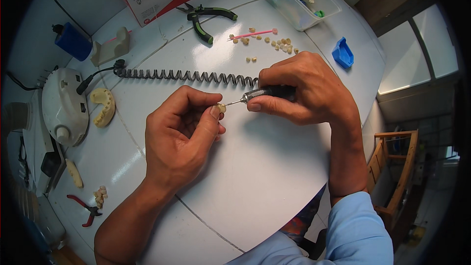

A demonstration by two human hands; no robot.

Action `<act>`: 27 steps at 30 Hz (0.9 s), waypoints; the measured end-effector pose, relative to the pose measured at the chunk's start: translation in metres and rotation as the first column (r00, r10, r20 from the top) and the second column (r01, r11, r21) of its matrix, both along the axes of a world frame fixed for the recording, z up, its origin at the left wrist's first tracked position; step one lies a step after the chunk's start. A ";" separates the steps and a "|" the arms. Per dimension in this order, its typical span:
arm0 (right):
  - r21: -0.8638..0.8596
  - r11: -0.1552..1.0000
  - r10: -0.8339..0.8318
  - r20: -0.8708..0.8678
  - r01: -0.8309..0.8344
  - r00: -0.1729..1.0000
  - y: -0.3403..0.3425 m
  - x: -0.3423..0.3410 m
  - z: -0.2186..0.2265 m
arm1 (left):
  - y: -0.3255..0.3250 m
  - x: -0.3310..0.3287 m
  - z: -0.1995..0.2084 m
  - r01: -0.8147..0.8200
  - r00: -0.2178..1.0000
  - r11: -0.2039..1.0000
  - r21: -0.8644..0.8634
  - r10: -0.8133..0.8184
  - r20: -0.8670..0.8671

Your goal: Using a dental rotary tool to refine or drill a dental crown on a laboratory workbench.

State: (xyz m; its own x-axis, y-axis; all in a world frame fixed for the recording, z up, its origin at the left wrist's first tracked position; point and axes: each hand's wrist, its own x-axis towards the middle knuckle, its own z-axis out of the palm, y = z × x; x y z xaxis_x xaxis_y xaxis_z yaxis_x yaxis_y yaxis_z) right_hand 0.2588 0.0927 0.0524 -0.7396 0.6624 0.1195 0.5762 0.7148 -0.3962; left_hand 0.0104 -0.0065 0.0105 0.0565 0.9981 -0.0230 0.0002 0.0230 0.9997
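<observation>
Left hand [179, 135] pinches 1 small tooth piece [222, 108] between thumb and fingertips, near the middle of the white table [265, 176]. Right hand [301, 91] grips a rotary handpiece [267, 92]; its thin bur touches the piece. Coiled cable [186, 75] runs left to the motor unit [64, 105]. Loose teeth [277, 43] lie beyond the right hand, well apart. Bare surface toward the near table edge; right edge close to the wrist.

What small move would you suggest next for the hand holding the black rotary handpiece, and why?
Probably ease the black rotary handpiece in the right hand slightly leftward: its thin metal bur tip sits just at the small cream tooth piece pinched by the left hand, and contact is unclear.
</observation>
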 end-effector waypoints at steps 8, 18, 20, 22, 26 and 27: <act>0.005 1.000 0.013 0.000 -0.013 1.000 0.000 0.001 0.002 | 0.001 0.001 0.001 -0.008 1.000 1.000 0.024 0.008 -0.018; -0.004 1.000 -0.002 0.010 0.002 1.000 0.001 0.001 -0.001 | 0.000 -0.001 0.000 -0.001 0.999 0.999 0.032 0.003 -0.051; 0.002 1.000 -0.008 0.017 0.008 1.000 0.000 0.001 0.001 | 0.000 0.000 0.000 0.005 0.999 0.999 0.035 -0.004 -0.053; 0.007 1.000 -0.011 0.021 0.010 1.000 -0.001 0.001 0.001 | 0.000 -0.001 0.000 0.010 0.998 0.999 0.035 -0.008 -0.057; 0.000 1.000 -0.004 0.023 0.004 1.000 -0.001 0.000 0.001 | 0.000 -0.002 0.000 0.006 0.997 0.999 0.035 -0.004 -0.073; -0.006 1.000 -0.013 0.041 0.013 0.999 -0.001 -0.001 0.002 | -0.001 -0.002 0.000 0.007 0.997 0.999 0.036 -0.004 -0.080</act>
